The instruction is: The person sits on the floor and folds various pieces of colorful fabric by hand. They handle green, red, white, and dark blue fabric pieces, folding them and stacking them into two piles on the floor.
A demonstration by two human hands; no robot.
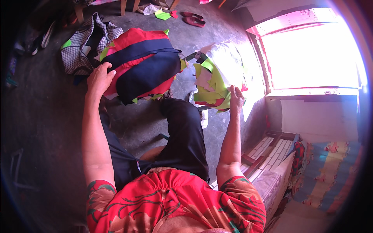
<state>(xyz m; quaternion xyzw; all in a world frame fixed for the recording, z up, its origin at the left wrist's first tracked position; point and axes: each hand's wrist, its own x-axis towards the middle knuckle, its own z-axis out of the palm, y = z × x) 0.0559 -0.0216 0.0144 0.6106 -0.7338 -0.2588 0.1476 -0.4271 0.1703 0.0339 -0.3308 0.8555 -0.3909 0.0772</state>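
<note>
A heap of red and dark navy cloth pieces (147,72) lies in front of my knees, with yellow-green corners poking out. My left hand (100,79) is at the heap's left edge, its thumb and fingers closed on the cloth there. To the right, a pile of yellow-green cloth pieces (211,85) with some red and white ones sits on a dark-framed support, partly washed out by glare. At that pile's right side is my right hand (236,99), fingers drawn together against the edge of the cloth. Exactly what its fingertips pinch is hard to see.
A checked cloth garment (79,46) lies on the grey floor (46,128) at the far left. Dark red shoes (193,19) and light green scraps (163,14) lie at the back. A bright window (311,54) is at the right, above a slatted wooden bed frame (264,155).
</note>
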